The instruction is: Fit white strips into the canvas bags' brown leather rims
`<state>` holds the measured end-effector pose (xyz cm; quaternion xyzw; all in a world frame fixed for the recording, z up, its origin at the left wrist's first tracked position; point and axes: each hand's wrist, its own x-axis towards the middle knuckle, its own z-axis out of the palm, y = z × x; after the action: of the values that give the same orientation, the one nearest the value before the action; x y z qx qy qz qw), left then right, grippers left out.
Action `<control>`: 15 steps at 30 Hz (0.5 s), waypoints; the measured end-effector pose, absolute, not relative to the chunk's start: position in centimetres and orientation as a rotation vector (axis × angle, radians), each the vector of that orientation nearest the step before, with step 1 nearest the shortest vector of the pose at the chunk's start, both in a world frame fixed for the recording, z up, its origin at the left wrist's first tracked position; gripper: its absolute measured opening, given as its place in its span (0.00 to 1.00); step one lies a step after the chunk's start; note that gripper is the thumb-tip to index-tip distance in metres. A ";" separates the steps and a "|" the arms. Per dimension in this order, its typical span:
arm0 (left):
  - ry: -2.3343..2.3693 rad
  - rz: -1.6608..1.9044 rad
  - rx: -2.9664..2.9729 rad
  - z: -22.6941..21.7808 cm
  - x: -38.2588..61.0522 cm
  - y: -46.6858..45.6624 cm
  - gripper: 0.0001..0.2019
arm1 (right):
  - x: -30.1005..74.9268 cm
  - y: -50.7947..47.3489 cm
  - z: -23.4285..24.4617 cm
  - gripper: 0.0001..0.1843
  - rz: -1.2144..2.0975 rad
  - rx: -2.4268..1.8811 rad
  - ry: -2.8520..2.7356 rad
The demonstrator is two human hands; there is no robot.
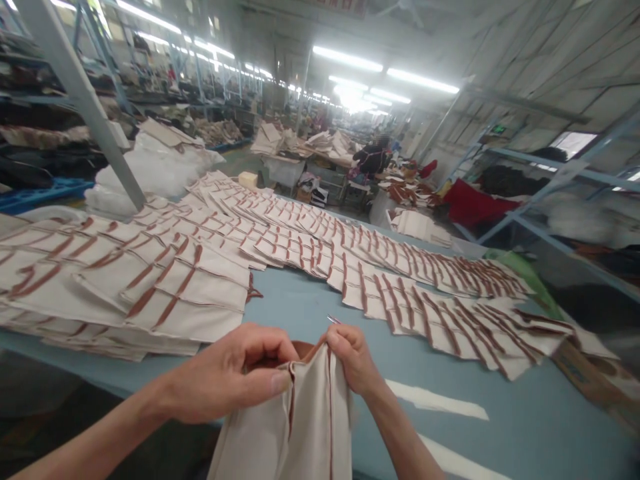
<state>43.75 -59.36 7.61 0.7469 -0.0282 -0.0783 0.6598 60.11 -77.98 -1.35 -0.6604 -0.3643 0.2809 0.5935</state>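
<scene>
A cream fabric piece (310, 413) with brown trim hangs in front of me at the table's near edge. My left hand (240, 373) pinches its top edge at the left, thumb on the outside and fingers curled behind. My right hand (350, 353) is closed on the top edge at the right, thumb pressed against the brown trim. A thin metal tip (333, 320) sticks out beyond the right hand; the rest of that tool is hidden, so I cannot tell its kind. Brown lining (305, 348) shows between the hands.
Overlapping cream pieces with brown strips (200, 280) cover the left of the blue table (285, 300), and more rows (400, 293) run to the right. Pale strips (440, 400) lie at the right. A metal post (85, 100) rises at the left. A person (373, 160) sits farther back.
</scene>
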 end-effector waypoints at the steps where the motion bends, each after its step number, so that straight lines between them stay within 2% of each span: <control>1: -0.052 -0.173 1.685 7.4 43.7 -59.4 0.16 | 60.0 -77.9 -1.5 0.38 0.665 -1.534 -0.831; 11: 0.104 -0.110 1.680 6.9 42.5 -59.6 0.10 | 58.5 -77.8 -1.0 0.39 0.654 -1.558 -0.842; 15: 0.158 -0.077 1.642 6.7 42.4 -59.8 0.11 | 58.1 -78.1 0.2 0.39 0.621 -1.584 -0.901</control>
<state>42.35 -59.84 6.68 0.7310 0.0702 -0.0344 0.6779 58.11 -78.09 0.23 -0.6754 -0.3841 0.2647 0.5712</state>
